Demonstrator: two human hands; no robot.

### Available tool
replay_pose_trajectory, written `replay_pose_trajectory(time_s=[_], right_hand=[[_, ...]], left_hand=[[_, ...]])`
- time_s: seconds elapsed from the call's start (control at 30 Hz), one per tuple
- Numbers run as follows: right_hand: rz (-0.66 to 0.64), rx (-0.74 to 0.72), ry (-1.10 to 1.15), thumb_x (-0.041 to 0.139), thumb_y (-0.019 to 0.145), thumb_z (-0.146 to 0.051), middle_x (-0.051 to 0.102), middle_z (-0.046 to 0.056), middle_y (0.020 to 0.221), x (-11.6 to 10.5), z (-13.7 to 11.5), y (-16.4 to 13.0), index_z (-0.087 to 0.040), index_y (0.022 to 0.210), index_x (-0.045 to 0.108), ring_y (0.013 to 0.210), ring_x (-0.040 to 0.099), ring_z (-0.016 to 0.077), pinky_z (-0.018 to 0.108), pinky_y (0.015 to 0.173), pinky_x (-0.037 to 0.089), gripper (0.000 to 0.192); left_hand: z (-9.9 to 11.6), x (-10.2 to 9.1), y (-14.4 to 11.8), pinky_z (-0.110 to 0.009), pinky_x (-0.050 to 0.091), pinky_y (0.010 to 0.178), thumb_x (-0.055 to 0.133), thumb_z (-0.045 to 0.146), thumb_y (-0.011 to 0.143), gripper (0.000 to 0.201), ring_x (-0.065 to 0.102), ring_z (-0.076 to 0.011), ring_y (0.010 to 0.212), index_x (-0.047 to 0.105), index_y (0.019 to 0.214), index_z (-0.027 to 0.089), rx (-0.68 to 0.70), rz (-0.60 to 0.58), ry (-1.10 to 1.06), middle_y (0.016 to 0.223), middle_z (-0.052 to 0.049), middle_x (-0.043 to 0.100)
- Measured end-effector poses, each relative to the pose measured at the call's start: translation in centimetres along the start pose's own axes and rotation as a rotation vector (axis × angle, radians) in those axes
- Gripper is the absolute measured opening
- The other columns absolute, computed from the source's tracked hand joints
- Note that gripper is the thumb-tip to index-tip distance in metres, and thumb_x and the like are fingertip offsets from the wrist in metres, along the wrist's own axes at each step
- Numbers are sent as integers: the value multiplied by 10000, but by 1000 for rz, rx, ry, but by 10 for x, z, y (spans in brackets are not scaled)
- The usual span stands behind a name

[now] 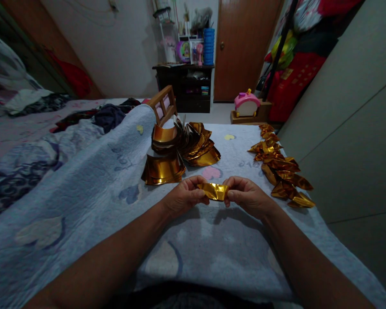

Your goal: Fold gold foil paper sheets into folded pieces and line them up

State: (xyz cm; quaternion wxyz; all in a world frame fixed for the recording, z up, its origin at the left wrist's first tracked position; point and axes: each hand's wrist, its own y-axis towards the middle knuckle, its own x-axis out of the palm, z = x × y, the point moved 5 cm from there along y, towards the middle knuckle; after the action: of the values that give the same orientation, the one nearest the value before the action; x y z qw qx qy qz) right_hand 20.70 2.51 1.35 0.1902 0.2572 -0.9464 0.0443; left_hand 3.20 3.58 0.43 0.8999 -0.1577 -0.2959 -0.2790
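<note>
Both hands pinch one gold foil paper (214, 191) above the blue blanket (93, 189), the left hand (184, 198) at one end, the right hand (248, 197) at the other. To crease cleanly, I'd keep the thumbs pressing edges level, between the unfolded stack (163, 169) and the folded pieces (281, 169).

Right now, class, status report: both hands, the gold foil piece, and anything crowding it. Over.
Left hand and right hand pinch the folded gold foil paper at its ends. Flat gold sheet stack behind, folded gold pieces right, both apart.
</note>
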Motion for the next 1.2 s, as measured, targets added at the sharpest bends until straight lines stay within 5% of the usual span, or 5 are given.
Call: replay_pose_trajectory(time_s=[0.73, 0.93, 1.2], right_hand=[[17, 8, 28, 845, 774, -341, 691, -1, 790, 1, 1, -1, -175, 828, 682, 647, 629, 103, 237, 645, 502, 239], [34, 26, 11, 829, 784, -348, 674, -2, 784, -2, 2, -1, -181, 858, 660, 644, 620, 113, 260, 649, 508, 249], [285, -218, -306, 762, 811, -346, 594, 31, 1045, -6, -9, -2, -253, 1019, 613, 983, 581, 189, 304, 806, 490, 272]], left_hand=[[1, -1, 3, -220, 536, 614, 919, 294, 657, 352, 653, -118, 642, 655, 821, 129, 89, 20, 86, 784, -29, 710], [5, 1, 1, -248, 555, 656, 903, 253, 679, 401, 671, -138, 707, 658, 985, 169, 105, 16, 74, 888, -38, 728], [2, -3, 4, -246, 543, 658, 876, 307, 722, 415, 674, -129, 681, 712, 1083, 185, 160, 115, 193, 930, -48, 745]])
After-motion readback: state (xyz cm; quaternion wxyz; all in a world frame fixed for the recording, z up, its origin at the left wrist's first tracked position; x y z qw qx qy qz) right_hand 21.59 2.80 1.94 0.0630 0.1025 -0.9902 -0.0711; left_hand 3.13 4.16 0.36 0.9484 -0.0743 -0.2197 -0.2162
